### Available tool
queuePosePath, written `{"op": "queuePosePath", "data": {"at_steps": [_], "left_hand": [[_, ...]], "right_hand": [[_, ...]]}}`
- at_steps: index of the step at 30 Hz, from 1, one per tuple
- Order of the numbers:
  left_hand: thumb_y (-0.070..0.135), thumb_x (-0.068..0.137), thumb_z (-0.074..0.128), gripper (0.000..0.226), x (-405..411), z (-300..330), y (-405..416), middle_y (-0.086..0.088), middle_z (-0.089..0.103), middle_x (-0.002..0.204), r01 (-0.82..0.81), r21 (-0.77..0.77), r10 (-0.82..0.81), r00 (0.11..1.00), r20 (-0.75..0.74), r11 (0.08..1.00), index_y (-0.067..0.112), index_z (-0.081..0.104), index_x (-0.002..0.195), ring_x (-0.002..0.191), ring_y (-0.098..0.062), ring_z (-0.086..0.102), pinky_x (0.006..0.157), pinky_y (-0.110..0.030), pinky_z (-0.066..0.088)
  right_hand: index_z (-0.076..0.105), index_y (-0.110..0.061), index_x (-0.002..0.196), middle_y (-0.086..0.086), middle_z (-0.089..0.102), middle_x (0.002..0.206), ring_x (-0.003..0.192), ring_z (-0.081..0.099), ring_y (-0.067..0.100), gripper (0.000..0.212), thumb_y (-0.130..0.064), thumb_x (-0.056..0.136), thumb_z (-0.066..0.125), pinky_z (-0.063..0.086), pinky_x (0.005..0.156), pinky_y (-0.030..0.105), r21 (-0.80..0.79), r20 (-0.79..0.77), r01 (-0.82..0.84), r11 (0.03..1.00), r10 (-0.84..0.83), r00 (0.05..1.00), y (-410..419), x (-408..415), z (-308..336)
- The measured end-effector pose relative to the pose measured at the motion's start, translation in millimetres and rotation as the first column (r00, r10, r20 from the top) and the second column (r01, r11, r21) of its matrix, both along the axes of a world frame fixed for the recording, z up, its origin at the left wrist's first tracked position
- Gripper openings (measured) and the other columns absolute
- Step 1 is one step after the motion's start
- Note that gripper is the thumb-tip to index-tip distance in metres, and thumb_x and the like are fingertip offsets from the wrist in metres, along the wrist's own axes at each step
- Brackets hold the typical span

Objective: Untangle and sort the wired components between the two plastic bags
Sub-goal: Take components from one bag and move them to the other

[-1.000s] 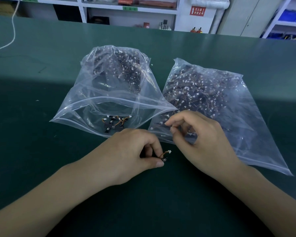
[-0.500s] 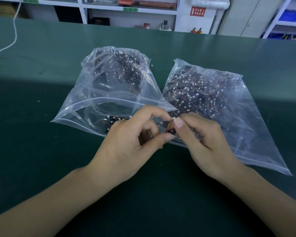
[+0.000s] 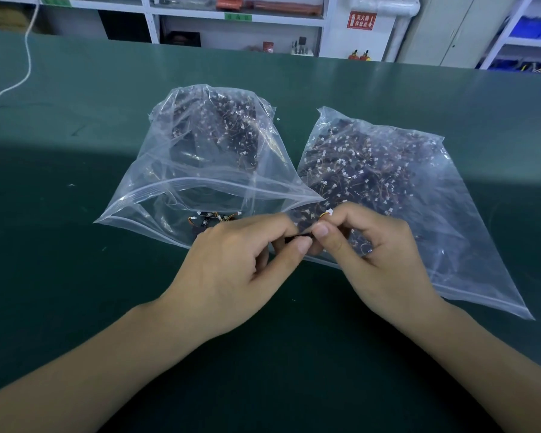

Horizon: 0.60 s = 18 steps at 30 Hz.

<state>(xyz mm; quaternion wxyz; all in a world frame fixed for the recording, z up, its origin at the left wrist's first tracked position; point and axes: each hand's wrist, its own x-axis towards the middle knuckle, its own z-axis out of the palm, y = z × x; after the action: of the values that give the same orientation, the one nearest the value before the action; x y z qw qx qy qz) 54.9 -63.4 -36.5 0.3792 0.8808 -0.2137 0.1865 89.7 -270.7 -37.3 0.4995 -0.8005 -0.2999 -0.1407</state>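
Observation:
Two clear plastic bags lie side by side on the green table. The left bag (image 3: 156,195) gapes open towards me, with a heap of wired components at its back and a few loose ones (image 3: 211,218) near its mouth. The right bag (image 3: 450,214) lies flat, packed with dark wired components. In front of the bags, my left hand (image 3: 235,273) and my right hand (image 3: 378,260) meet and both pinch one small wired component (image 3: 303,235). Its black body sits between my thumbs, and its orange wire with a white plug shows above my right forefinger.
A white cable (image 3: 19,73) trails across the table's far left. Shelving (image 3: 238,17) and a cabinet (image 3: 450,29) stand beyond the table's far edge. Bare green table surface (image 3: 60,260) lies to the left of and in front of the bags.
My left hand lifted the component from the table up to the bags' mouths. My right hand came across and took hold of it too. Since half a second ago the hands have barely shifted.

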Motion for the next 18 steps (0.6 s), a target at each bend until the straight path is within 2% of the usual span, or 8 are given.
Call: {"op": "queuePosePath", "data": {"at_steps": [6,9,11,13,16,18], "left_hand": [[0.04,0.105,0.054,0.02,-0.7,2.1,0.1,0.007,0.059,0.069,-0.012,-0.02,0.012,1.0,-0.01,1.0,0.034,0.06,0.087,0.058,-0.011,0.054,0.056,-0.018,0.035],[0.04,0.106,0.054,0.022,2.0,0.0,1.6,0.002,0.062,0.066,-0.032,-0.049,0.031,0.999,-0.027,0.998,0.029,0.064,0.09,0.056,-0.015,0.054,0.054,-0.017,0.035],[0.041,0.107,0.054,0.022,2.8,-0.2,3.0,0.002,0.062,0.065,-0.014,-0.063,0.012,0.999,-0.037,0.998,0.031,0.065,0.091,0.054,-0.015,0.053,0.054,-0.015,0.034],[0.042,0.107,0.052,0.023,2.7,0.0,3.5,0.002,0.063,0.067,0.008,-0.07,-0.011,0.999,-0.042,0.998,0.031,0.063,0.091,0.055,-0.014,0.053,0.055,-0.014,0.034],[0.041,0.108,0.049,0.025,1.9,0.2,3.1,0.0,0.063,0.066,0.031,-0.083,-0.036,0.998,-0.056,0.996,0.03,0.06,0.089,0.056,-0.016,0.054,0.055,-0.019,0.037],[0.038,0.108,0.05,0.025,1.7,0.4,3.4,-0.001,0.06,0.064,0.032,-0.084,-0.037,0.998,-0.048,0.996,0.028,0.059,0.087,0.055,-0.017,0.053,0.054,-0.02,0.037]], "right_hand": [[0.073,-0.016,0.091,-0.007,0.07,0.082,0.078,0.065,0.019,0.024,-0.035,0.102,0.065,0.052,0.073,0.033,-0.014,0.0,0.021,1.0,-0.021,1.0,-0.2,0.9,-1.3],[0.073,-0.015,0.098,-0.013,0.069,0.086,0.081,0.067,0.015,0.01,-0.025,0.101,0.072,0.049,0.076,0.022,-0.011,0.009,-0.044,0.999,0.044,0.999,0.7,0.2,-1.2],[0.072,-0.014,0.1,-0.015,0.068,0.087,0.082,0.066,0.013,0.003,-0.017,0.101,0.07,0.048,0.078,0.019,-0.015,0.003,-0.072,0.997,0.072,0.997,1.5,-0.2,-2.3],[0.072,-0.014,0.1,-0.012,0.07,0.088,0.081,0.067,0.014,0.004,-0.018,0.101,0.069,0.05,0.077,0.023,0.009,-0.02,-0.082,0.997,0.082,0.996,1.5,-0.7,-3.0],[0.073,-0.013,0.098,-0.003,0.072,0.087,0.079,0.067,0.02,0.008,-0.019,0.102,0.069,0.053,0.075,0.039,0.04,-0.059,-0.075,0.996,0.078,0.995,0.6,-0.7,-2.6],[0.073,-0.013,0.098,-0.001,0.072,0.087,0.079,0.066,0.021,0.011,-0.022,0.102,0.068,0.053,0.076,0.042,0.037,-0.067,-0.082,0.996,0.085,0.994,0.4,-1.3,-1.9]]}}
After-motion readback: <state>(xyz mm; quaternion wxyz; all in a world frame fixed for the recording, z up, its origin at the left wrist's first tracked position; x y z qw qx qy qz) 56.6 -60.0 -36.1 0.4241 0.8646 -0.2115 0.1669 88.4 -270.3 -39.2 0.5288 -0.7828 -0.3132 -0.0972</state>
